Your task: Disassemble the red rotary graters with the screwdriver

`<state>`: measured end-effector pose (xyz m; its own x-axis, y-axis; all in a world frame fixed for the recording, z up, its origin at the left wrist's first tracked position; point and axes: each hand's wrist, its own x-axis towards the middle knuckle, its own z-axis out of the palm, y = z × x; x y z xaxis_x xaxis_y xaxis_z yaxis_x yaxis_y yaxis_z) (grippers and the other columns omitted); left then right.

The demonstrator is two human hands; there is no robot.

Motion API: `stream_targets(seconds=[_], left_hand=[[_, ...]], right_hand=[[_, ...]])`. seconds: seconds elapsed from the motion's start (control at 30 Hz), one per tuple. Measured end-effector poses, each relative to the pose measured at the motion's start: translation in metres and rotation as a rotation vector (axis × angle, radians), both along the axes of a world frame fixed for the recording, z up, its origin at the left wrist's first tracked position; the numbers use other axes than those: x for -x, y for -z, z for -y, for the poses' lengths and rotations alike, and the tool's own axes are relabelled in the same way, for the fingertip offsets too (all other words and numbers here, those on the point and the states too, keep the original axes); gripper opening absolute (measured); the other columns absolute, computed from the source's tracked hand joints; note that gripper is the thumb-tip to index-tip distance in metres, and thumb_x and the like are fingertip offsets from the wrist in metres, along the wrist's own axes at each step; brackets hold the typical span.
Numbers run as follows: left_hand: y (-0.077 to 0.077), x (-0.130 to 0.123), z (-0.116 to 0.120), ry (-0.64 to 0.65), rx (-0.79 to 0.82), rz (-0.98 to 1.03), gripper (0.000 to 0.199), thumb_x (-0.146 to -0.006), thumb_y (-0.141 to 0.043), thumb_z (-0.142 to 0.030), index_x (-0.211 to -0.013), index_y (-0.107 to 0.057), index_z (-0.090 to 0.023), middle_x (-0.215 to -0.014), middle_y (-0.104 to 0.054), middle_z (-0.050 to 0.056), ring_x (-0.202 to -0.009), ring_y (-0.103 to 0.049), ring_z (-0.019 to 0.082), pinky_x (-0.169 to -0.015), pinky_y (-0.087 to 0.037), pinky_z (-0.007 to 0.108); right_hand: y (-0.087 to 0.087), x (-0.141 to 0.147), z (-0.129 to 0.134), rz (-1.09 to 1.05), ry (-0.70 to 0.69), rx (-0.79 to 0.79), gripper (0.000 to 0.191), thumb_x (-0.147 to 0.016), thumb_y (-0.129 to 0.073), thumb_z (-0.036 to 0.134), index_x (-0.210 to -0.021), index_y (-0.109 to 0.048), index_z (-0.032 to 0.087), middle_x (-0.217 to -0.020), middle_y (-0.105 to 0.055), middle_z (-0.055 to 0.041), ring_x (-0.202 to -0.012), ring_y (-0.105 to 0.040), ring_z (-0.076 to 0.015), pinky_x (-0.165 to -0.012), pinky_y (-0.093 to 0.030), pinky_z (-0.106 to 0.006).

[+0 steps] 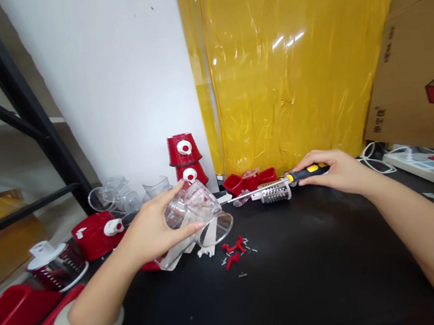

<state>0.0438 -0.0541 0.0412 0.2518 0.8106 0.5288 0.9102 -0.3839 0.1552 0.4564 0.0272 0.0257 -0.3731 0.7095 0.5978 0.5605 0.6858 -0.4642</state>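
Note:
My left hand [156,222] is closed around a clear plastic housing [203,203] with a round flared opening, held tilted above the table. In my right hand [335,170] is a screwdriver [310,171] with a black and yellow handle. Its long shaft points left, and the tip is close to the clear housing; I cannot tell whether they touch. Below the housing, small red plastic parts [233,247] and several loose screws [242,274] lie on the black table [303,281]. Just behind the screwdriver shaft rests a metal grater drum [275,191].
Two stacked red bases [184,151] stand at the back. Another red base [96,235], a drum on a white rim [57,267] and a red tray [15,310] line the left side. A white power strip [430,171] lies at right, before a cardboard box [418,51].

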Motion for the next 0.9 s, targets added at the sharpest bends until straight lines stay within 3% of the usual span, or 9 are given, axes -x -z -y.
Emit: stream_targets(seconds=[0.4, 0.6, 0.77, 0.9], left_hand=[[-0.004, -0.001, 0.002, 0.037, 0.121, 0.002, 0.094, -0.070, -0.070, -0.063, -0.149, -0.039, -0.023, -0.141, -0.056, 0.013, -0.119, -0.060, 0.034, -0.100, -0.048, 0.048], [-0.002, 0.000, 0.002, 0.028, 0.145, -0.033, 0.097, -0.066, -0.070, -0.066, -0.148, -0.041, -0.023, -0.126, -0.067, 0.012, -0.105, -0.067, 0.032, -0.089, -0.054, 0.043], [-0.001, 0.004, 0.000, 0.016, 0.160, -0.051, 0.098, -0.065, -0.069, -0.067, -0.149, -0.040, -0.024, -0.113, -0.072, 0.011, -0.100, -0.069, 0.031, -0.086, -0.053, 0.040], [-0.004, 0.005, 0.003, 0.020, 0.200, -0.042, 0.096, -0.067, -0.069, -0.066, -0.149, -0.040, -0.024, -0.107, -0.075, 0.009, -0.097, -0.070, 0.031, -0.084, -0.053, 0.040]], right_hand=[[0.003, 0.003, 0.000, 0.082, -0.066, -0.095, 0.032, -0.077, -0.071, 0.053, -0.096, -0.075, 0.027, -0.096, -0.074, -0.0063, -0.090, -0.067, -0.0256, -0.083, -0.052, -0.040], [0.006, 0.008, 0.001, 0.136, -0.058, -0.272, 0.018, -0.081, -0.070, 0.041, -0.093, -0.073, 0.028, -0.093, -0.073, -0.0048, -0.091, -0.065, -0.0249, -0.083, -0.050, -0.041], [0.012, 0.009, -0.003, 0.200, -0.045, -0.302, 0.022, -0.083, -0.069, 0.037, -0.102, -0.069, 0.026, -0.097, -0.070, -0.0054, -0.089, -0.065, -0.0223, -0.080, -0.051, -0.036], [0.016, 0.007, -0.008, 0.294, -0.034, -0.376, 0.012, -0.086, -0.065, 0.032, -0.096, -0.067, 0.025, -0.092, -0.069, -0.0053, -0.086, -0.065, -0.0220, -0.078, -0.051, -0.036]])
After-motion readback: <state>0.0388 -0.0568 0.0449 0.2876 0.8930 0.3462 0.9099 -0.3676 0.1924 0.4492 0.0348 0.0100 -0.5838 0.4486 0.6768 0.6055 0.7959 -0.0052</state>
